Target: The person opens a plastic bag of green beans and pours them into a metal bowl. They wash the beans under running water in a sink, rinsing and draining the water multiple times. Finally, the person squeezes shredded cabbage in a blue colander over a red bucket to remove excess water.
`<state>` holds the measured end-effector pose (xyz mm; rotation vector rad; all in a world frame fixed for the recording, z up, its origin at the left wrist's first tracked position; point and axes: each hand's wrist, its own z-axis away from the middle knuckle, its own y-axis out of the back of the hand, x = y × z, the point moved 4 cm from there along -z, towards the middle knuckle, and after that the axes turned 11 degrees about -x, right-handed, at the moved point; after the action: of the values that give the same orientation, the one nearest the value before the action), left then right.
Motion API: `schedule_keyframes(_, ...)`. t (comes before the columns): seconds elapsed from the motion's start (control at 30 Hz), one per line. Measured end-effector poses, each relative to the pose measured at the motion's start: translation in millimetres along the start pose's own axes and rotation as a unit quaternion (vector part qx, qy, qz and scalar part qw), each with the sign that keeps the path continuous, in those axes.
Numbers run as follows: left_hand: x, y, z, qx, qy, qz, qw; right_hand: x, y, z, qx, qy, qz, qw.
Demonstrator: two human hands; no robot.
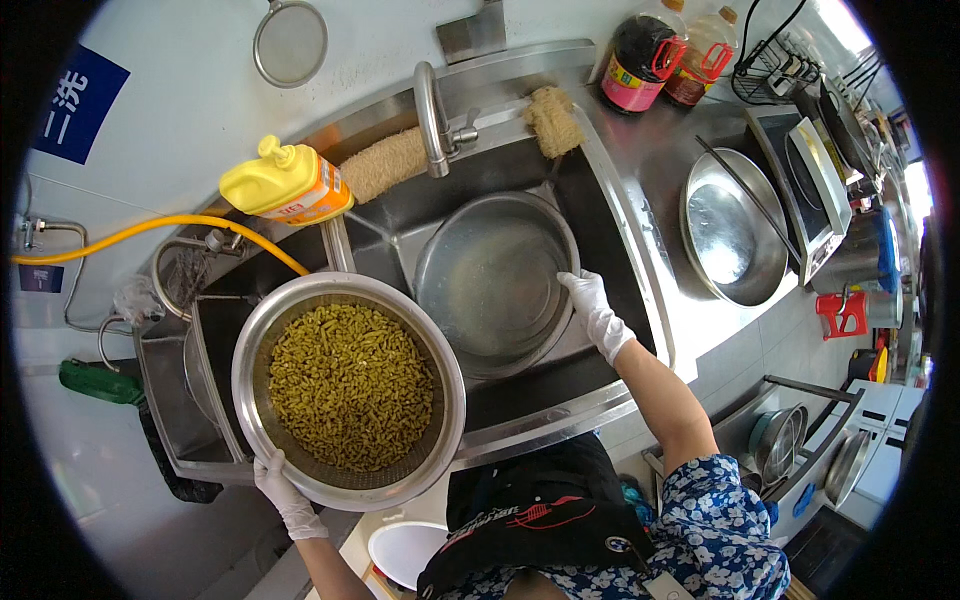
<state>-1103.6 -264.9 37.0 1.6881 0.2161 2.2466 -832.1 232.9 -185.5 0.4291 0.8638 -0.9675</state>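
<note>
Bright, with strong fisheye edge distortion

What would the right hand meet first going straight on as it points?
The steel basin in the sink: the right hand appears to touch its rim. Past that, the line seems to cross the cloudy liquid; depth is unclear.

The colander (250, 385) and basin (510, 213) are smooth, shiny metal

We have the colander (248, 400) left of centre, pieces (350, 390) in it, the basin (430, 285) right of it in the sink (612, 265), the tap (430, 120) above. Jug (290, 190) upper left; bottles (640, 60) upper right, bowl (730, 220) below them on the counter (660, 180).
</note>
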Motion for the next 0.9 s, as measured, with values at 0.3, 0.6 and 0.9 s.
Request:
schedule_keyframes(0.3, -9.4, 4.7, 0.6, -0.016, -0.003, -0.007, 1.000, -70.3, -38.0, 6.6, 0.020, 0.097, 0.212, 0.972)
schedule_keyframes(0.6, -11.0, 3.7, 0.3, -0.020, -0.002, 0.013, 1.000, -124.0, -68.4, 53.5, 0.065, 0.210, 0.406, 0.887)
schedule_keyframes(0.9, -9.0, 2.9, -1.5, -0.024, 0.027, 0.024, 0.999, -128.0, -98.6, 97.1, -0.052, 0.371, 0.540, 0.754)
